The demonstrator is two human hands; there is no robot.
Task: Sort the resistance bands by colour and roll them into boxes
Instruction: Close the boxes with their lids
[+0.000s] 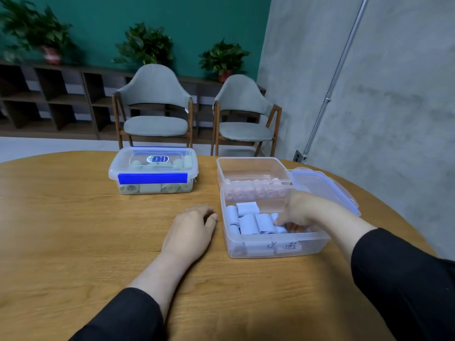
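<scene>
Left hand (190, 226) lies relaxed on the table (73, 230), holding nothing, while the right hand (299, 211) reaches into the near box (275, 247), fingers curled on a blue roll (279, 228) among the others. Behind sits the open pink-roll box (251, 166); far left, the lidded box (154, 169) holds green rolls.

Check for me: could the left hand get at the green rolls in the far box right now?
Probably not directly. The left hand rests free on the table with a clear path, but the green-roll box has its lid on, blue clip down at the front.
</scene>
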